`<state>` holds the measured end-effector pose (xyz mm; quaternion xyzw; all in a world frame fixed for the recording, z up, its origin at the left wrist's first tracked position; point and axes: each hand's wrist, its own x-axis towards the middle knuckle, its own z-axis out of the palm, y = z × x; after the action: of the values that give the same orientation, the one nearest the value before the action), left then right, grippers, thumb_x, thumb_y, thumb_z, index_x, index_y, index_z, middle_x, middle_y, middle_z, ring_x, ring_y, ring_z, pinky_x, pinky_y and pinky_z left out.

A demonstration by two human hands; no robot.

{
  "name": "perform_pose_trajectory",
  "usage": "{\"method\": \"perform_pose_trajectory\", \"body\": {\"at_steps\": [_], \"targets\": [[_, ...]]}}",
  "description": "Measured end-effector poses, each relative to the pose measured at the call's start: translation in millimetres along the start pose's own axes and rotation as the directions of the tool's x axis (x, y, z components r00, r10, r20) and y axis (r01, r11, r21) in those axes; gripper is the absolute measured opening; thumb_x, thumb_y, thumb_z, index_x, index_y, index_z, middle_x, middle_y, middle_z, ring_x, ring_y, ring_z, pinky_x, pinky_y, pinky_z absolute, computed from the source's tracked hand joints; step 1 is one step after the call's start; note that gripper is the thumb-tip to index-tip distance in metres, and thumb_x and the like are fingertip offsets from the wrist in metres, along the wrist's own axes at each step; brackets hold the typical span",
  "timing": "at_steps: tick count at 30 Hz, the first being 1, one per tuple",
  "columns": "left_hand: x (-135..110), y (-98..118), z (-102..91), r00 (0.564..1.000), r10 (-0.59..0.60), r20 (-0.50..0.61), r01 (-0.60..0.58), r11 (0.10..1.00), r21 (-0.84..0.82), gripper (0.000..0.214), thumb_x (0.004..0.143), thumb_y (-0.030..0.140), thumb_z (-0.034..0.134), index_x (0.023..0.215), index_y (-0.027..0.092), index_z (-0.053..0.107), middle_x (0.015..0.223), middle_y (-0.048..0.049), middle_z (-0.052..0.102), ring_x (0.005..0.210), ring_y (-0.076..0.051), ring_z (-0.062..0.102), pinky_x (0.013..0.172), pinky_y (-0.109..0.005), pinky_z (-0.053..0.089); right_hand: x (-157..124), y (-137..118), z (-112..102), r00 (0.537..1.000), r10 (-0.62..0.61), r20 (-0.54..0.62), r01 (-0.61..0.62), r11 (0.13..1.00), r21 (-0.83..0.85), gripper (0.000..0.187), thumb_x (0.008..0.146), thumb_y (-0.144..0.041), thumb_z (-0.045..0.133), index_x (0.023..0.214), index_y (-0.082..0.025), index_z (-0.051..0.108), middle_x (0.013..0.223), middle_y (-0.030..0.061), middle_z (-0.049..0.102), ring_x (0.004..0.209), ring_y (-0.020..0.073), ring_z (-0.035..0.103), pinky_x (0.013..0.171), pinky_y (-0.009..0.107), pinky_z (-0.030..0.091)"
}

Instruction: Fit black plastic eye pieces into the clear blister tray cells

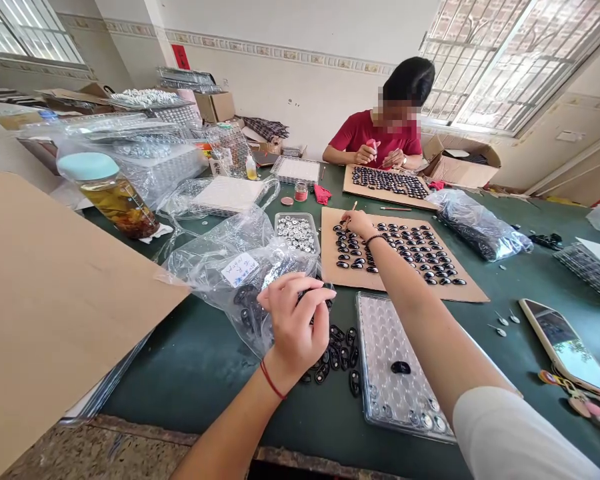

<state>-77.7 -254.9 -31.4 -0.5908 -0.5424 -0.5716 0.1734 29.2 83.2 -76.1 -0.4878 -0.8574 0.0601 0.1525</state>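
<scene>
Pale walls (290, 27) and a barred window (505, 60) frame a long green desk (205, 373), where a co-worker (367, 137) in red sits at the far side behind a second board of dark pieces (390, 183). In front of us, glossy black pieces (425, 267) stand in loose rows on a cardboard sheet (350, 277). Our right hand (361, 225) reaches over its far left corner, fingers pinched around a thin stick (349, 216) just above the row there; we cannot tell whether its tip touches a piece. Our left hand (300, 323) hangs nearer, fingers curled, over a loose pile (336, 357) of similar pieces beside a clear plastic bag (220, 250); whether it holds anything is hidden from us. To the right of the pile lies a clear tray (375, 320) with round hollows and one black piece (401, 367) on it.

We judge these pieces light and stiff, probably hard plastic, with a smooth, curved shine that may slip under dry fingertips and take scratches or prints easily. A gentle pinch across the narrow sides near the middle should hold best, keeping skin off the polished top. The stick looks light too, and suits a hold close to its tip.
</scene>
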Motion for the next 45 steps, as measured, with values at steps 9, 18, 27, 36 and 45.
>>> {"method": "perform_pose_trajectory", "body": {"at_steps": [9, 18, 27, 36, 45], "targets": [[1.7, -6.8, 6.8, 0.994, -0.002, 0.107, -0.001, 0.999, 0.032, 0.012, 0.074, 0.012, 0.053, 0.078, 0.020, 0.060, 0.083, -0.0051, 0.059, 0.085, -0.020, 0.051, 0.081, -0.038, 0.035, -69.8, 13.0, -90.7, 0.952, -0.075, -0.295, 0.189, 0.906, 0.379, 0.024, 0.089, -0.021, 0.033, 0.101, -0.014, 0.052, 0.090, 0.0059, 0.061, 0.084, 0.0126, 0.056, 0.074, 0.025, 0.043], [-6.6, -5.2, 45.2, 0.880, 0.109, 0.462, -0.066, 0.992, -0.109, 0.016, 0.077, 0.014, 0.046, 0.086, 0.018, 0.059, 0.083, -0.0048, 0.056, 0.072, -0.015, 0.051, 0.068, -0.027, 0.041, -277.1, 23.6, -126.3, 0.960, -0.033, -0.278, 0.245, 0.576, 0.780, 0.042, 0.088, -0.049, 0.036, 0.073, -0.015, 0.055, 0.051, -0.0021, 0.048, 0.042, 0.0053, 0.044, 0.038, 0.017, 0.034], [-18.8, 51.6, 89.7, 0.910, 0.223, 0.349, -0.122, 0.950, -0.289, 0.015, 0.078, 0.013, 0.046, 0.082, 0.020, 0.058, 0.087, -0.0035, 0.056, 0.082, -0.015, 0.052, 0.073, -0.029, 0.043, -329.9, 9.7, -103.7, 0.864, -0.500, -0.056, 0.375, 0.566, 0.734, 0.041, 0.090, -0.037, 0.037, 0.058, -0.014, 0.045, 0.050, -0.0020, 0.043, 0.045, 0.0053, 0.039, 0.047, 0.020, 0.030], [-35.6, 58.3, 75.2, 0.928, 0.121, 0.351, -0.010, 0.953, -0.302, 0.010, 0.079, 0.015, 0.047, 0.082, 0.018, 0.056, 0.082, -0.0033, 0.056, 0.077, -0.013, 0.052, 0.064, -0.027, 0.044, -331.7, 5.9, -93.9, 0.862, -0.488, -0.138, 0.470, 0.665, 0.580, 0.039, 0.089, -0.033, 0.039, 0.055, -0.015, 0.038, 0.049, -0.0026, 0.038, 0.045, 0.0064, 0.033, 0.048, 0.022, 0.025], [-42.9, 72.6, 84.2, 0.457, -0.068, 0.887, 0.652, 0.704, -0.282, 0.040, 0.075, 0.038, 0.057, 0.108, 0.017, 0.055, 0.089, -0.0057, 0.061, 0.064, -0.011, 0.056, 0.058, -0.023, 0.046, -332.5, 4.0, -95.4, 0.895, -0.079, -0.439, 0.388, 0.623, 0.679, 0.033, 0.091, -0.036, 0.037, 0.069, -0.016, 0.050, 0.060, -0.0004, 0.049, 0.051, 0.0073, 0.046, 0.050, 0.022, 0.036]]}}
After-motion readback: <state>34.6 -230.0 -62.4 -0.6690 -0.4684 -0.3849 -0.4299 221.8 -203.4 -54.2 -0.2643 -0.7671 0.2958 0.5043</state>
